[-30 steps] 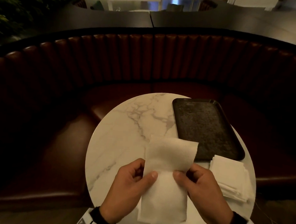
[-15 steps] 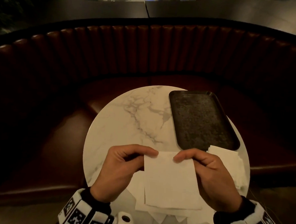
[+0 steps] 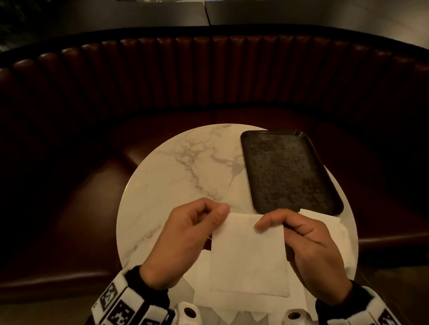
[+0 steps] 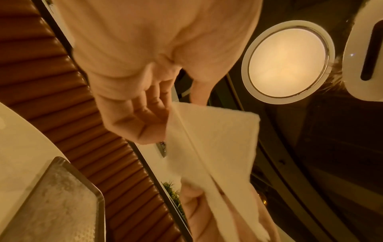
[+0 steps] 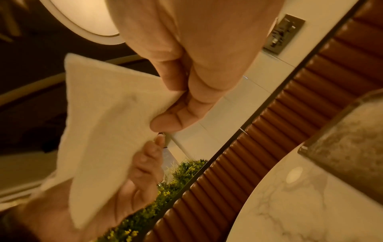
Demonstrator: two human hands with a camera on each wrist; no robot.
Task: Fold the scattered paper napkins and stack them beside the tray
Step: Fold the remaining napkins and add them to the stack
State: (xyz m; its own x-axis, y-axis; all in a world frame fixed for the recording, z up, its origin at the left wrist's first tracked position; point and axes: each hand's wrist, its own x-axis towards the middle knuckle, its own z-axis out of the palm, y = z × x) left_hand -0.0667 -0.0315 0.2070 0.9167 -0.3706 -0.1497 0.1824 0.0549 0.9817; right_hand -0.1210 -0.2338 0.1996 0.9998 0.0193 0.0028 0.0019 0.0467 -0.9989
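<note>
Above near table [image 3: 173, 175] edge: folded napkin [image 3: 249, 253] aloft, top corners pinched by left hand [image 3: 187, 240], right hand [image 3: 311, 247]. Stack [image 3: 329, 219] right of napkin, touching tray [image 3: 288, 172] near end; right hand nearer.

I read this as a restaurant or lounge booth. A curved banquette [image 3: 238, 71] in ribbed dark-red leather wraps the far side of a small round marble surface [image 3: 183, 165] ahead of my grip. Beyond the grip lies a dark serving tray [image 3: 290, 171]; greenery [image 5: 182, 172] edges the seatback, under a round lamp [image 4: 288, 60].
</note>
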